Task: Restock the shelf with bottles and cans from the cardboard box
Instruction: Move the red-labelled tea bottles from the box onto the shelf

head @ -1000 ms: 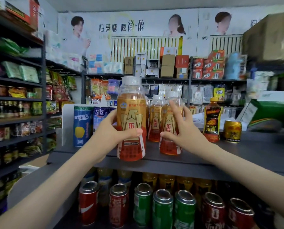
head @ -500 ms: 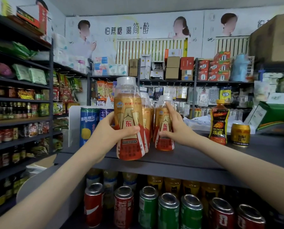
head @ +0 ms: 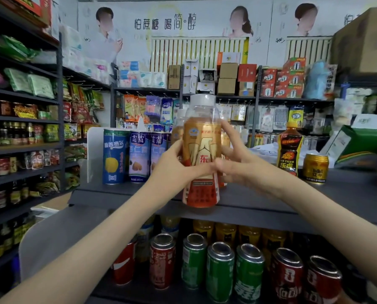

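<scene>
Bottle [head: 201, 137] stands upright between left hand [head: 172, 170] and right hand [head: 242, 165] (both gripping its sides).

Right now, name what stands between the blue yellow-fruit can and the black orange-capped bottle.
Head view: two pale blue cans, then a clear orange-labelled plastic bottle gripped by the left hand and right hand, with others behind.

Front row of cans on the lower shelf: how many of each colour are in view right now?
Red cans: 4
Green cans: 3
Total: 7
</scene>
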